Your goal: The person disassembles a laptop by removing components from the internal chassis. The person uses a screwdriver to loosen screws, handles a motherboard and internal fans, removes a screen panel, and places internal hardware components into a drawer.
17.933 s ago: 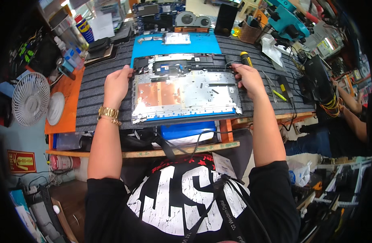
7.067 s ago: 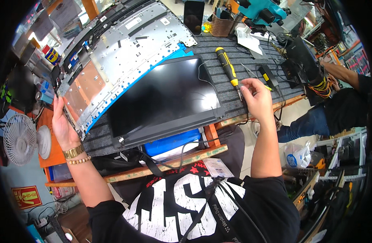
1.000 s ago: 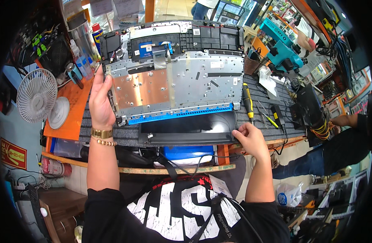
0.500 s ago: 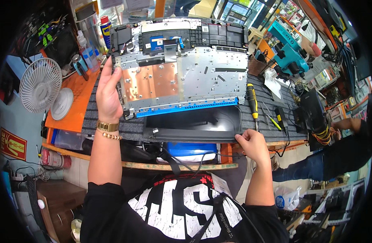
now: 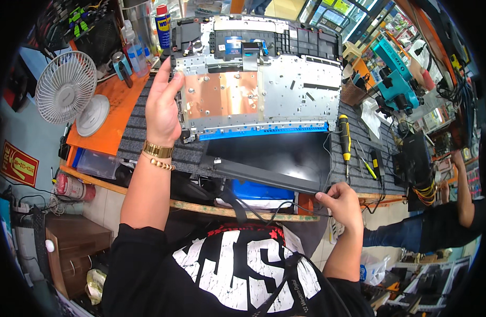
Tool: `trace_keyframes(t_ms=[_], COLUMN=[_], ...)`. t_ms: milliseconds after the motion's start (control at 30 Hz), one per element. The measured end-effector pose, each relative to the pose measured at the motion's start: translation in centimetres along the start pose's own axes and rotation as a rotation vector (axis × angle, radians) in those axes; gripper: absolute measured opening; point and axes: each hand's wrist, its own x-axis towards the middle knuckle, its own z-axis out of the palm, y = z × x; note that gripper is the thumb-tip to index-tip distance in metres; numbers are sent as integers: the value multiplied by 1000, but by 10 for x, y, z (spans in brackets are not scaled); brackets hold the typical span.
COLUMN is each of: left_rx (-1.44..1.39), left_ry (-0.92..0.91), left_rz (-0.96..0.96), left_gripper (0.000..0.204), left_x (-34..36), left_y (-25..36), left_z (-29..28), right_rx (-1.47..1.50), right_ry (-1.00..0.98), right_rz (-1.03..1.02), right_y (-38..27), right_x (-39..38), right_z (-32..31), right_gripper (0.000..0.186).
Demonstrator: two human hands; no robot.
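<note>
The left hand [image 5: 163,108] is holding up a silver-and-copper metal chassis [image 5: 285,100] over a black rectangular screen [image 5: 277,153]; the right hand [image 5: 344,207] is pinching the screen's corner. Both are likely needing steady support next.

Laptop chassis [image 5: 285,90] in left grip [image 5: 162,108]

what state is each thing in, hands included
laptop chassis: raised, tilted, inner side showing
screen panel: face up, dark
left hand: gripping the laptop chassis's left edge
right hand: at the screen panel's near right corner
yellow-black screwdriver: lying down
desk fan: upright, spin unclear
</note>
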Motion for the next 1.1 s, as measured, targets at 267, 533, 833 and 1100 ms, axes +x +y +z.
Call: trace_keyframes(t_ms=[267, 533, 833, 1100], left_rx=[-64, -104, -123, -104], left_ry=[87, 110, 35, 14], left_rz=[51, 99, 134, 181], left_gripper=[46, 44, 41, 41], left_x=[6, 11, 11, 27], left_y=[3, 15, 31, 46], left_z=[-10, -29, -23, -20], right_rx=[1018, 1425, 1549, 1497], right_ry=[-14, -550, -283, 45], right_rz=[175, 202, 203, 31], right_y=[24, 35, 18, 30], right_x=[15, 62, 61, 4], right_z=[11, 3, 22, -29], right_gripper=[28, 56, 37, 37])
